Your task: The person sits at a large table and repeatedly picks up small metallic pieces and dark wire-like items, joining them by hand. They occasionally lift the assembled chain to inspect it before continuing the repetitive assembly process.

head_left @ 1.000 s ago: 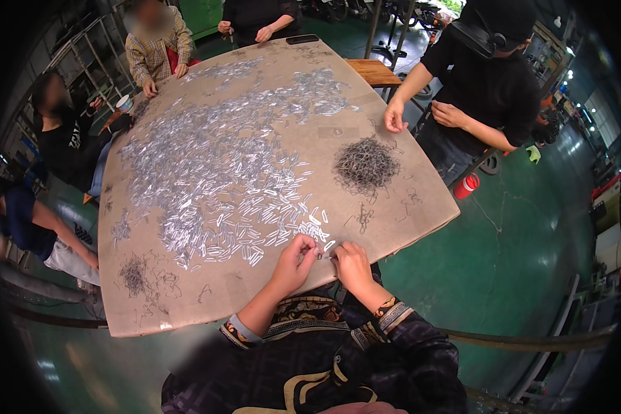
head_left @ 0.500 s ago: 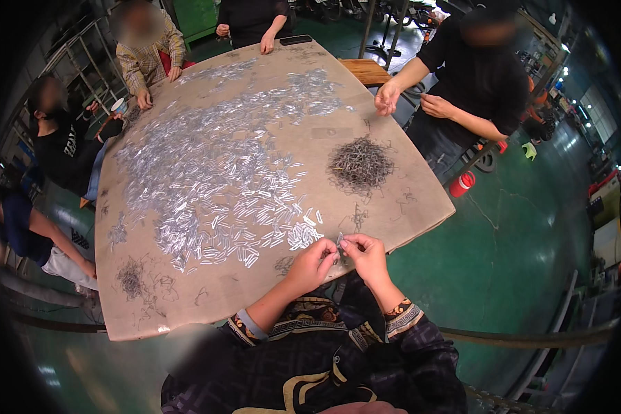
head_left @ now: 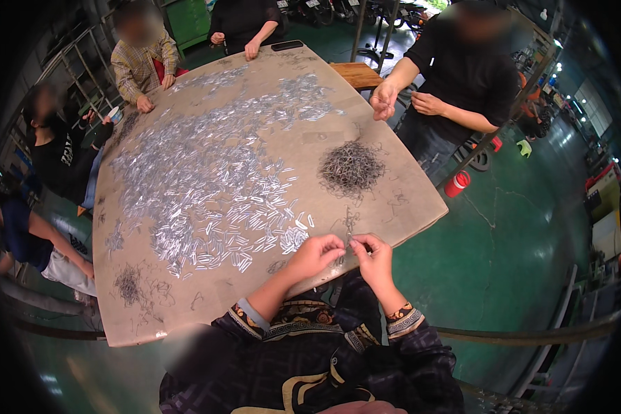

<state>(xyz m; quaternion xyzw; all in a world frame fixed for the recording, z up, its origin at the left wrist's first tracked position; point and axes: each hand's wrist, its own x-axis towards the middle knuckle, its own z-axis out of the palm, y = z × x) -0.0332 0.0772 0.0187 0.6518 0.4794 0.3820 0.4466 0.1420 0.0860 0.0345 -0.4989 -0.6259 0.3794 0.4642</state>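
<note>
At the near edge of the table, my left hand (head_left: 317, 254) and my right hand (head_left: 374, 259) face each other with fingertips pinched. Between them is something small and thin, too fine to make out. Just left of my left hand lies a dense little heap of silver strip-like pieces (head_left: 294, 240). Many more slim, shiny silver pieces (head_left: 207, 179) spread across the table, which has a brown paper-like cover (head_left: 283, 62). Beyond my hands sits a tangled pile of dark, thin wire bits (head_left: 352, 168). A few loose wire strands (head_left: 350, 219) trail from it toward my fingers.
A smaller scatter of dark wire bits (head_left: 127, 283) lies at the near left. Several people stand or sit around the table; one in black (head_left: 469, 76) works at the right. A phone (head_left: 287, 45) lies at the far edge. A red container (head_left: 457, 183) stands on the green floor.
My hands have moved slightly apart at the fingertips. A silvery piece seen between them before no longer shows clearly. The view has shifted a little, so the table appears farther left.
</note>
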